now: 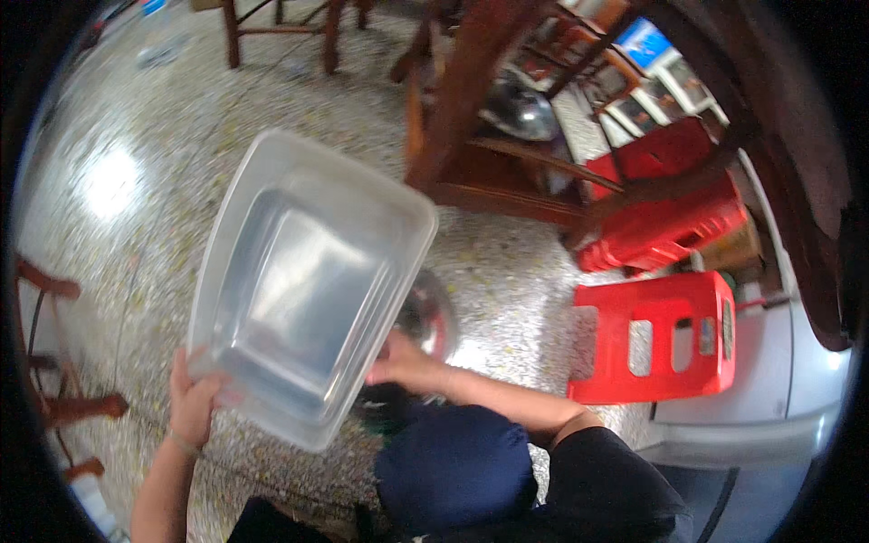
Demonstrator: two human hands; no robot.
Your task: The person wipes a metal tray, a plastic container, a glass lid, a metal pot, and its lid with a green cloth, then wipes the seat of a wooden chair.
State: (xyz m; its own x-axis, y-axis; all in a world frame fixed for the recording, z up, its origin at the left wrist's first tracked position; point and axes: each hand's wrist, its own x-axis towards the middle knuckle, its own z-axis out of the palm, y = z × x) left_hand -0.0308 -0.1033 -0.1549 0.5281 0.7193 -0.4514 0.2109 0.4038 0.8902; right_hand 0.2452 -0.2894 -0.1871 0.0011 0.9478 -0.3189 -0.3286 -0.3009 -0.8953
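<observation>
Between my two hands is a translucent plastic tub [312,276], rectangular with rounded corners. It is tilted, its open side facing up toward me, and nothing shows inside. My left hand [192,398] grips the rim at the near left corner, its fingers partly behind the plastic. On the opposite long side, my right hand [405,364] is closed on the edge, with some fingers hidden. A shiny metal bowl [433,312] sits on the floor beyond my right hand, partly covered by the tub. Something dark under that hand is too blurred to name.
A red plastic stool [611,319] stands at the right, another red stool [661,226] behind it. Dark wooden furniture [453,136] rises at the far right, with a metal basin [520,109] on it. Wooden chair legs [68,407] are at the left. The floor [118,244] is speckled.
</observation>
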